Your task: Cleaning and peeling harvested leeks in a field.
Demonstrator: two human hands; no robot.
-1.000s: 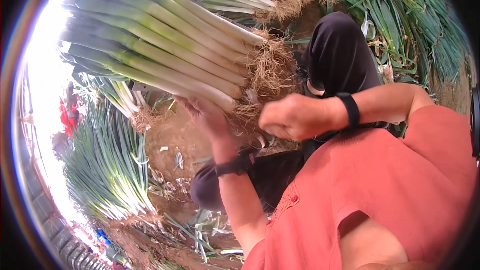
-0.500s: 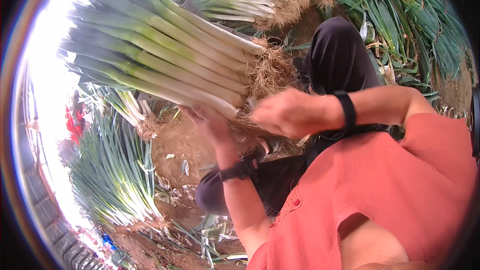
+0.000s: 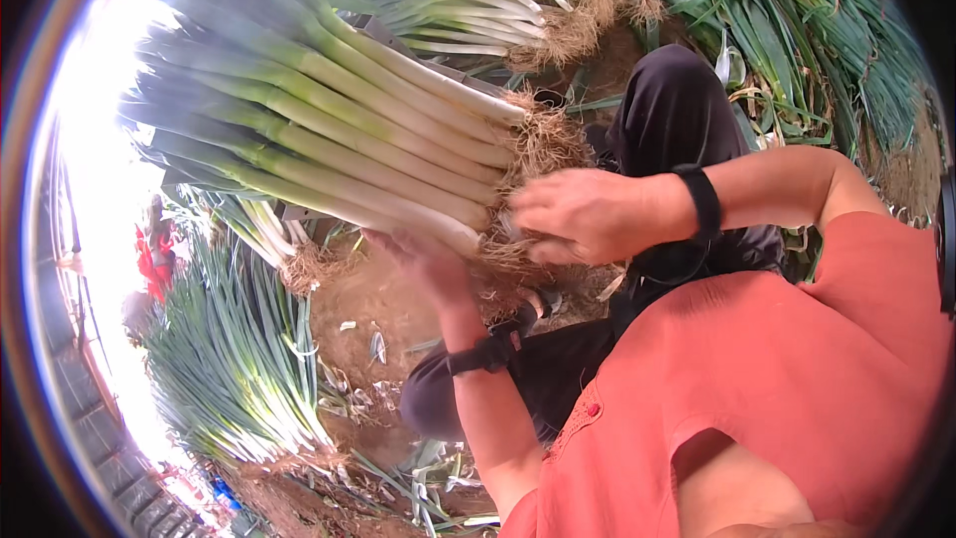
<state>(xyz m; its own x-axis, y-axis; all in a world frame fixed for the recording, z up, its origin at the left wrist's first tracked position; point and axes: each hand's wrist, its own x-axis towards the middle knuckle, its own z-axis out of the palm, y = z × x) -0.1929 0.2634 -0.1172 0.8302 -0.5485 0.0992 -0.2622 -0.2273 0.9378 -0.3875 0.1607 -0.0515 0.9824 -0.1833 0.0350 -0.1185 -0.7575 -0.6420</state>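
A big bundle of leeks [image 3: 368, 130] lies slanted before me, its green tops to the upper left and its shaggy roots [image 3: 546, 144] toward me. My right hand [image 3: 588, 214] is at the lower root ends, its fingers curled and slightly blurred. Something small and pale shows by its fingertips, too unclear to name. Against the lowest white stem rests my left hand [image 3: 426, 264], smeared by motion and with its fingertips partly hidden by the leek. Part of a dark metal support [image 3: 383, 35] shows along the bundle's far edge.
More leeks [image 3: 488, 0] lie beyond the bundle, and another pile [image 3: 239, 339] is at the left. Green stalks [image 3: 737, 30] are heaped at the upper right. Leaf scraps [image 3: 428, 478] litter the brown ground [image 3: 358, 304]. My bent knee [image 3: 677, 105] stands close to the roots.
My right hand has shifted slightly right and up along the roots, its fingers now more distinct. My left hand remains by the lowest stem. The leek bundle keeps nearly the same place.
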